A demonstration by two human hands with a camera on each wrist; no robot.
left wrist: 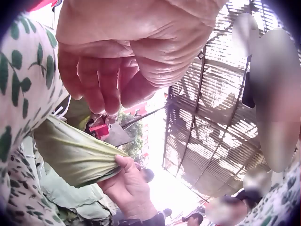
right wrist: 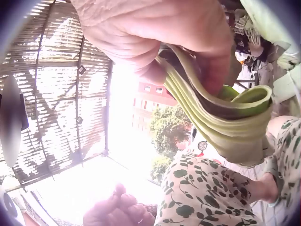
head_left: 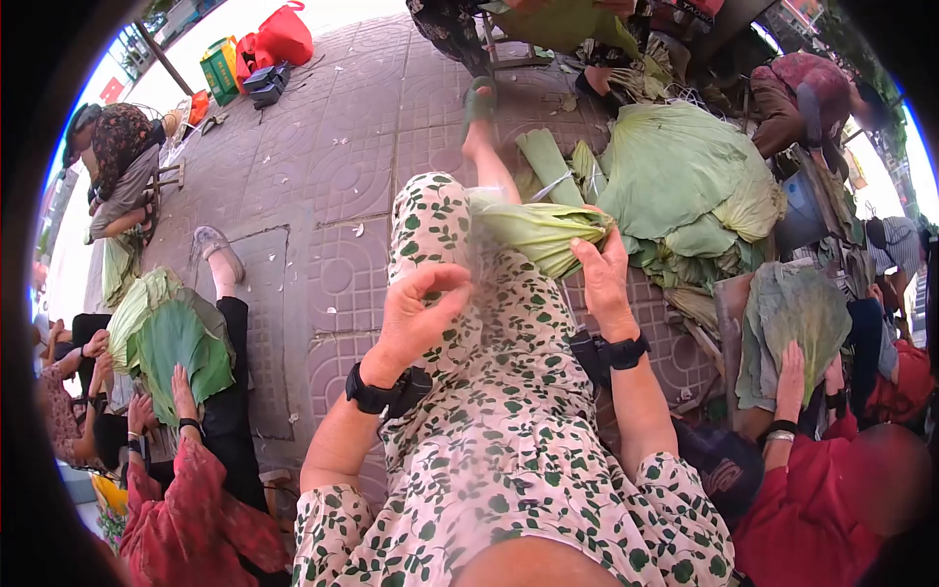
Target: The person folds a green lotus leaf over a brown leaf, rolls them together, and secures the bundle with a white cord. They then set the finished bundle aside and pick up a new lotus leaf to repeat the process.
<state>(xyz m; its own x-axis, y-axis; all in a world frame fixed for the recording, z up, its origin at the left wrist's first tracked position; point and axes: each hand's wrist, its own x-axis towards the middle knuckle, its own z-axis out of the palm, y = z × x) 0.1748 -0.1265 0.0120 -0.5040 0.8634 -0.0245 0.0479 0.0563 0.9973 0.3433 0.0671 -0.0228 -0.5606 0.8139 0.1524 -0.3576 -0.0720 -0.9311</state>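
Note:
A folded bundle of large pale-green leaves (head_left: 543, 233) lies across the person's raised knee. The right hand (head_left: 603, 274) grips its gathered end, thumb on top and fingers beneath; the right wrist view shows the layered, curled leaf edges (right wrist: 211, 122) under that hand. Left of the bundle, the left hand (head_left: 423, 311) hovers over the thigh with thumb and fingertips drawn together. A faint translucent streak, like thin string, runs from the bundle's left end toward these fingertips. From below, in the left wrist view, the same hand (left wrist: 127, 61) has curled fingers; what they pinch is blurred.
A heap of big flat leaves (head_left: 685, 176) lies right of the knee, beside a rolled bundle (head_left: 550, 168) tied with white string. People at both sides handle leaf stacks (head_left: 181, 328). Red bags (head_left: 279, 44) stand on the paving at the back left.

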